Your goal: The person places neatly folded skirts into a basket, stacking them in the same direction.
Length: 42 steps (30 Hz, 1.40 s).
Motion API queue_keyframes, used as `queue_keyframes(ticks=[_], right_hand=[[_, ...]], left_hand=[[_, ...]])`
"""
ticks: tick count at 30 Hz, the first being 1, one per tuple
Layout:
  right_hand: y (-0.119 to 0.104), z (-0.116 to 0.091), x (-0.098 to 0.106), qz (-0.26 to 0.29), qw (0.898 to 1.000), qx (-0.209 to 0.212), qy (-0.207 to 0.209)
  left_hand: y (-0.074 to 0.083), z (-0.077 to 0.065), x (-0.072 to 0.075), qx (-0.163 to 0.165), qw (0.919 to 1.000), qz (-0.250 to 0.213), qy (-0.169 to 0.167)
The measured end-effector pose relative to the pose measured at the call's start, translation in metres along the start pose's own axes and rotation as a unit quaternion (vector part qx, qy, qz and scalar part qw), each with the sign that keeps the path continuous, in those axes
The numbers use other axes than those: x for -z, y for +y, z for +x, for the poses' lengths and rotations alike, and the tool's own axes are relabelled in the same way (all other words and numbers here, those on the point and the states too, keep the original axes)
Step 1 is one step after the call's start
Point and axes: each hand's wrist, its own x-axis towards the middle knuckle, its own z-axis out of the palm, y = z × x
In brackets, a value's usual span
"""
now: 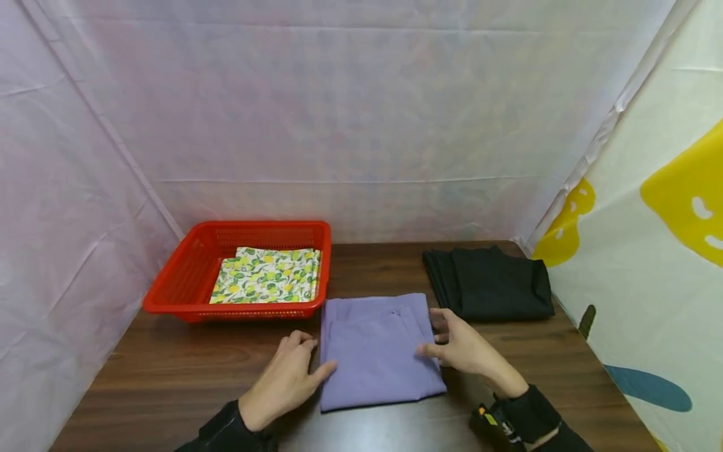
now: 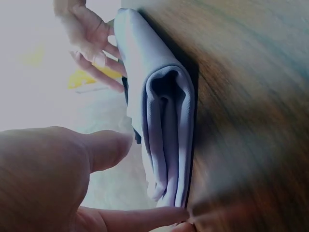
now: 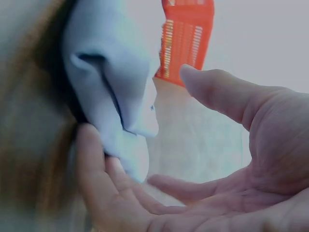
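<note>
White sheeting [image 1: 361, 119] encloses the rear and both sides of the work area; the right-hand panel carries yellow printed shapes. A dark wood-grain desk [image 1: 169, 389] stands within it. The red basket [image 1: 194, 276], perforated, is located at the rear left of the desk. The purple cloth [image 1: 381, 358] lies folded flat at the desk's centre, its far left corner just beside the basket; the left wrist view shows its stacked, rounded folds. The black cloth [image 1: 499, 282] lies folded at the rear right, near the purple cloth. The lemon-print cloth [image 1: 271, 276] lies folded inside the basket. Right grip [image 1: 469, 344]: at the purple cloth's right edge, fingertips touching its underside, thumb and fingers apart. Left grip [image 1: 287, 375]: at the opposite edge, thumb spread from the fingers, not clamped.
</note>
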Motion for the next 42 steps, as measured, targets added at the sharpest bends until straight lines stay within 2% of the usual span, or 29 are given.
queue_keyframes(ticks=[2, 5, 14, 19, 23, 28, 35, 38, 42], right_hand=[[-0.001, 0.004, 0.005, 0.031, 0.999, -0.032, -0.006], [-0.002, 0.011, 0.008, 0.047, 0.997, -0.061, -0.009], [0.002, 0.019, 0.004, 0.065, 0.993, -0.087, -0.043], [0.003, 0.021, -0.001, 0.088, 0.991, -0.071, -0.072], [0.004, 0.022, -0.005, 0.084, 0.991, -0.052, -0.094], [0.006, 0.020, -0.009, 0.074, 0.992, -0.049, -0.091], [0.003, 0.021, -0.013, 0.086, 0.992, -0.056, -0.077], [0.001, 0.023, -0.016, 0.114, 0.988, -0.055, -0.084], [0.002, 0.024, -0.021, 0.170, 0.978, -0.059, -0.107]], left_hand=[[0.000, 0.003, 0.000, -0.004, 1.0000, 0.001, -0.003], [0.002, 0.008, 0.000, -0.011, 0.9999, -0.005, -0.007], [0.000, 0.018, -0.002, -0.015, 0.9973, -0.059, -0.041], [-0.003, 0.025, -0.003, -0.024, 0.9931, -0.091, -0.071], [0.003, 0.028, -0.002, 0.006, 0.9910, -0.097, -0.092], [0.010, 0.030, -0.002, 0.049, 0.9881, -0.099, -0.106], [0.014, 0.036, -0.004, 0.043, 0.9863, -0.113, -0.113], [0.015, 0.037, -0.003, 0.050, 0.9828, -0.136, -0.115], [0.013, 0.037, -0.005, 0.047, 0.9745, -0.184, -0.119]])
